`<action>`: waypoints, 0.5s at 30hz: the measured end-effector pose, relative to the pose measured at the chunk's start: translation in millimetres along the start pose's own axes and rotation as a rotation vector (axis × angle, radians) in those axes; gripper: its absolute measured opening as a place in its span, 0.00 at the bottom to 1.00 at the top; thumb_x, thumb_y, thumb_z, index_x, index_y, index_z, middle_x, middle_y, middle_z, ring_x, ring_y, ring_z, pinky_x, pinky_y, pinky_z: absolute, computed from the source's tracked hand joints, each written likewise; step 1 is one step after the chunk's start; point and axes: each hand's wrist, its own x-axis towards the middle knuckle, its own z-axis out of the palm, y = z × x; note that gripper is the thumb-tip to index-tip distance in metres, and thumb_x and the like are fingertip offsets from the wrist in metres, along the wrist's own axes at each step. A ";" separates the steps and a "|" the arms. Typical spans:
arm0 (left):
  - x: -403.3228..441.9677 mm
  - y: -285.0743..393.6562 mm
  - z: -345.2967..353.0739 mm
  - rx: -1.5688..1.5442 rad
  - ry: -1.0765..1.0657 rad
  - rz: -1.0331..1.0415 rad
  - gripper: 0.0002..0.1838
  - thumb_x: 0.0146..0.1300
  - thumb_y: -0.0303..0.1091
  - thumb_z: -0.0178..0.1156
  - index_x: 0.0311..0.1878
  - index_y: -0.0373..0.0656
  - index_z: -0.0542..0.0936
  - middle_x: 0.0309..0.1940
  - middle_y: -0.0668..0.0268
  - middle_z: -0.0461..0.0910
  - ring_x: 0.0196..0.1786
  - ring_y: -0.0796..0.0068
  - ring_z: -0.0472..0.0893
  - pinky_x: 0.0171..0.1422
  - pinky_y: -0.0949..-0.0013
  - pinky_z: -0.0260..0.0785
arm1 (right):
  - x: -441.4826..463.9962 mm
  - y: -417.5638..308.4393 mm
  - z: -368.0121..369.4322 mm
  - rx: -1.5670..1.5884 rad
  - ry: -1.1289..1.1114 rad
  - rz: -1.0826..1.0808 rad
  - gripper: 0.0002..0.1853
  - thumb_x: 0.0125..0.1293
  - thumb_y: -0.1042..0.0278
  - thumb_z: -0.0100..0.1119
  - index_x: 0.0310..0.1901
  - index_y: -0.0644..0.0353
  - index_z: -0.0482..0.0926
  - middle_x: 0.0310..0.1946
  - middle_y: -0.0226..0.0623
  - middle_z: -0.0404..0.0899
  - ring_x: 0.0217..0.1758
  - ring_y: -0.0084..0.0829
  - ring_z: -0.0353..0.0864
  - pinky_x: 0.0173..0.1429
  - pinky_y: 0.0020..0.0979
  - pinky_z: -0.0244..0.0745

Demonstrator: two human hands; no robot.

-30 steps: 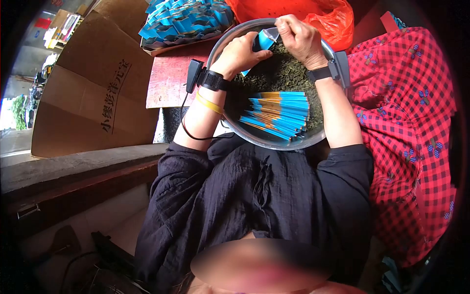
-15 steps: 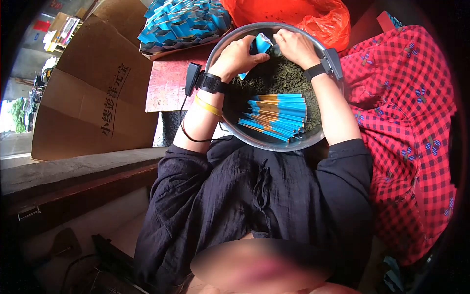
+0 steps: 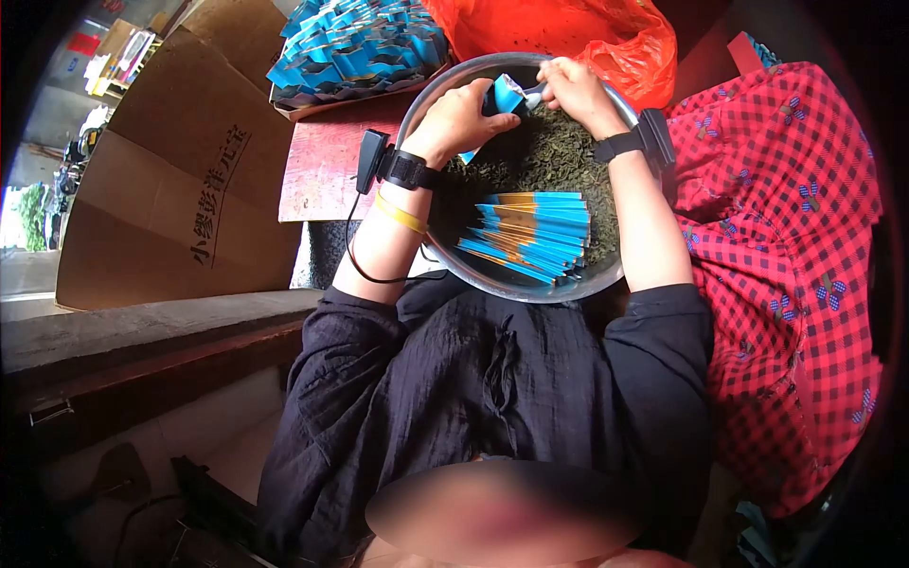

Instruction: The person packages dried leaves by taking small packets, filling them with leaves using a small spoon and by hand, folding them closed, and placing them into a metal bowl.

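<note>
My left hand (image 3: 462,119) is closed around an opened blue paper packet (image 3: 509,93), whose silvery mouth faces up and right. My right hand (image 3: 576,93) pinches a pale spoon (image 3: 534,97), its end at the packet's mouth. Both hands are above a round metal basin (image 3: 454,275) holding dried green leaves (image 3: 554,151) that look like tea. A fanned stack of flat blue and gold packets (image 3: 535,232) lies on the leaves in the near part of the basin.
Behind the basin, a carton of many blue packets (image 3: 355,52) stands on a red board (image 3: 331,170). An orange-red plastic bag (image 3: 606,38) lies beyond the rim. A cardboard box (image 3: 170,170) is at left, and red checked cloth (image 3: 776,256) at right.
The spoon now shows at the packet's mouth, where my right hand hid most of it before. My right hand has shifted slightly right. My left hand keeps its hold on the packet.
</note>
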 end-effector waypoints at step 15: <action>-1.3 1.5 -1.2 -0.019 -0.024 -0.019 0.24 0.55 0.45 0.69 0.47 0.37 0.78 0.21 0.61 0.80 0.25 0.70 0.82 0.33 0.65 0.72 | -22.3 -45.1 4.2 -0.315 0.408 -0.572 0.13 0.69 0.55 0.54 0.34 0.55 0.78 0.22 0.42 0.79 0.30 0.45 0.82 0.31 0.41 0.75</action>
